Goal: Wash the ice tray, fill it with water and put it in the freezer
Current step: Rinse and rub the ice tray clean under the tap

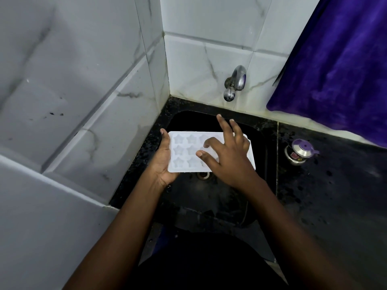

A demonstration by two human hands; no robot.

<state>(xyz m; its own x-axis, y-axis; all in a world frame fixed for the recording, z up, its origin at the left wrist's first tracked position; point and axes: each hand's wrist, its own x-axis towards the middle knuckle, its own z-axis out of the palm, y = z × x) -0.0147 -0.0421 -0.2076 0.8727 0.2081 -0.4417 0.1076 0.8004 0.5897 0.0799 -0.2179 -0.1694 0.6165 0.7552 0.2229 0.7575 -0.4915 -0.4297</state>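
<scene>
Black sink (pixel 261 130), one ice tray (pixel 184 151) held by left hand (pixel 162 162), right hand (pixel 228 155) fingers spread wide above

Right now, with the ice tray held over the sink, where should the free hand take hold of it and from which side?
Take the ice tray by its right short edge, coming in from the right. The left hand already cups the left edge, and the right hand hovers spread over the star cavities. The tray is flat with a thin rim, so opposite ends would likely keep it level under the tap.
</scene>
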